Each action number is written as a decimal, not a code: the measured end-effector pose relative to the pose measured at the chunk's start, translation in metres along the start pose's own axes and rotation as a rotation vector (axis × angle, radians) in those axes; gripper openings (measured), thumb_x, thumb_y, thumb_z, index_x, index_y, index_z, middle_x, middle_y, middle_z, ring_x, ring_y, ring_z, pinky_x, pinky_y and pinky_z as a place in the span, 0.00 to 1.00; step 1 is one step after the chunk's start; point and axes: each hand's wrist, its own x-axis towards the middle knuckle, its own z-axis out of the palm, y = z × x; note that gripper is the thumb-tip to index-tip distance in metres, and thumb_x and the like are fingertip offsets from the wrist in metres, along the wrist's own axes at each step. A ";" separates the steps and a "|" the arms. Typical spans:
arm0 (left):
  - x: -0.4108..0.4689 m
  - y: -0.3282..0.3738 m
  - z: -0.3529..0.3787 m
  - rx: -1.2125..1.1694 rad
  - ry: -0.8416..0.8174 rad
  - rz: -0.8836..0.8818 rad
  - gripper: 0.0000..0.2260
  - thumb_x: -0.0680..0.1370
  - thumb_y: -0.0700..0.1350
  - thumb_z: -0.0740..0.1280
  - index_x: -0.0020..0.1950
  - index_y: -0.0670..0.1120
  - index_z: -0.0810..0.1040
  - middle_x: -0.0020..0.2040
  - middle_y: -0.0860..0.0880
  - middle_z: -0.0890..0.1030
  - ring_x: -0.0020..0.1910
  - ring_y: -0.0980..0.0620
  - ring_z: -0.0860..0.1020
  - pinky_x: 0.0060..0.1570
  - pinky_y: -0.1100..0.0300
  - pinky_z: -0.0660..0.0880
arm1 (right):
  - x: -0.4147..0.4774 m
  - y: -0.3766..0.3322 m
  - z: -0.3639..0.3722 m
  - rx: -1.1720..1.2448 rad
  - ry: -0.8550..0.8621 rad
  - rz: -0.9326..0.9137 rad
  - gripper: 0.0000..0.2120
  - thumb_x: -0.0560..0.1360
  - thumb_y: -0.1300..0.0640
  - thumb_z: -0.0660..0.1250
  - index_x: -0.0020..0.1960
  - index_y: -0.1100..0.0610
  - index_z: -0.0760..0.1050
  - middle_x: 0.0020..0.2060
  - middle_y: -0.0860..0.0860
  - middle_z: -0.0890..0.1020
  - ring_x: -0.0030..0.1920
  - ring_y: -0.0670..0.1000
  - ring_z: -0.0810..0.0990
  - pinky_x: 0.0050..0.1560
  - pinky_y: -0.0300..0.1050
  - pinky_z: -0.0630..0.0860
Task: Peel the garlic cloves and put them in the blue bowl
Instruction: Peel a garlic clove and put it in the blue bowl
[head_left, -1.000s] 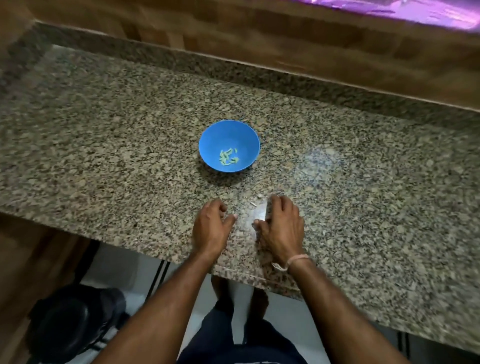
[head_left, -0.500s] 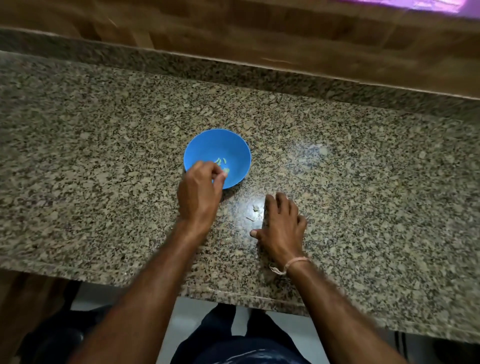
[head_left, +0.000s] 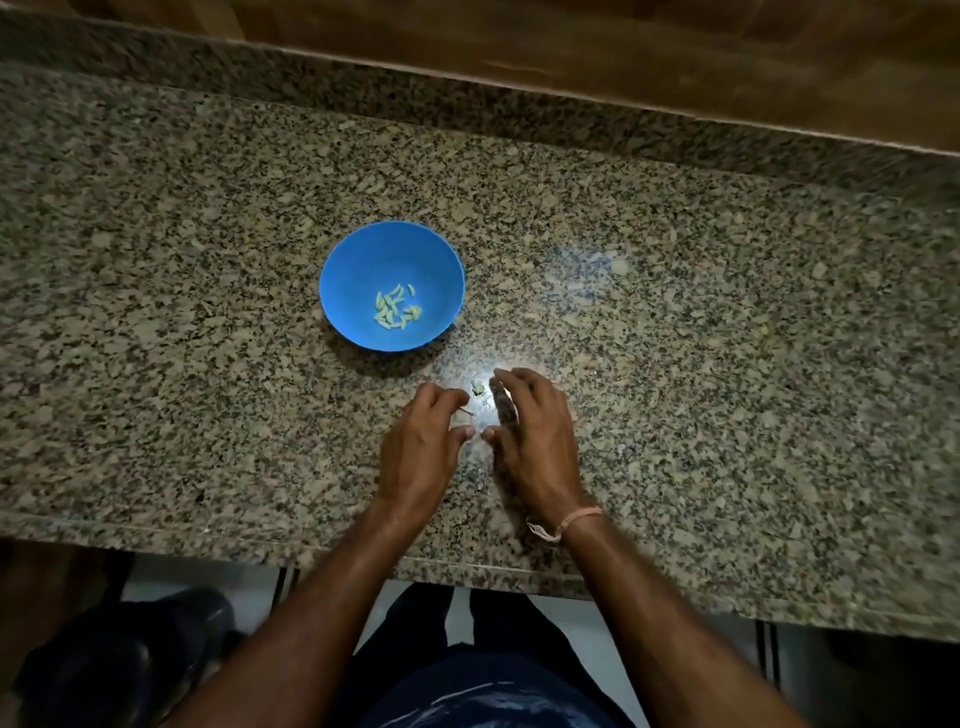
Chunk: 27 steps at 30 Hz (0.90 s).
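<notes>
from the head camera, looking down: a speckled granite worktop (head_left: 727, 364) runs across the picture, with a raised granite strip and a brown wooden surface (head_left: 675, 57) behind it along the top.

the blue bowl (head_left: 343, 260) stands upright on the worktop, left of the middle and beyond the hands. a small heap of pale peeled garlic cloves (head_left: 394, 307) lies in the bottom of it, a little toward the right side.

both hands are on the worktop just this side of the bowl, close together, backs up. the left hand (head_left: 423, 447) has its fingers curled under, knuckles raised, its thumb pointing right. a thin pale sliver (head_left: 466, 411) shows right at its fingertips; whether the fingers pinch it or it only lies beside them cannot be told. the right hand (head_left: 535, 436) is spread and relaxed, fingers stretched forward toward the bowl and gripping nothing; the fingers are blurred. the two thumb tips are almost touching.

a small pale scrap (head_left: 477, 387), garlic or skin, too small to tell which, lies on the worktop between the fingertips of the two hands, in a bright patch of reflected light. it is near the bowl but apart from it.

a light thread band (head_left: 577, 519) circles the right wrist. below the worktop's front edge are the person's dark clothing (head_left: 483, 691), a pale floor (head_left: 550, 618), and a dark rounded object (head_left: 119, 660) at lower left, too dim to identify.
</notes>
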 end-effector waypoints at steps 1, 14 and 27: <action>0.002 0.001 0.004 0.006 -0.002 -0.016 0.12 0.78 0.42 0.73 0.60 0.49 0.79 0.54 0.50 0.77 0.48 0.47 0.80 0.40 0.48 0.79 | 0.002 0.001 -0.001 0.022 0.000 -0.034 0.29 0.77 0.61 0.74 0.76 0.51 0.70 0.72 0.49 0.71 0.70 0.49 0.67 0.69 0.50 0.72; 0.001 0.030 0.015 -0.448 0.091 -0.377 0.04 0.81 0.37 0.70 0.48 0.45 0.82 0.43 0.51 0.84 0.42 0.58 0.83 0.40 0.70 0.76 | 0.001 0.010 -0.014 0.543 -0.124 -0.040 0.12 0.79 0.65 0.71 0.61 0.56 0.82 0.54 0.48 0.84 0.54 0.44 0.83 0.54 0.37 0.81; -0.032 0.027 0.019 -0.330 0.082 -0.452 0.07 0.78 0.41 0.75 0.52 0.48 0.79 0.44 0.52 0.80 0.41 0.57 0.78 0.40 0.68 0.74 | -0.015 0.033 -0.027 0.367 -0.213 -0.005 0.01 0.77 0.59 0.75 0.46 0.56 0.84 0.39 0.46 0.86 0.38 0.44 0.84 0.41 0.37 0.82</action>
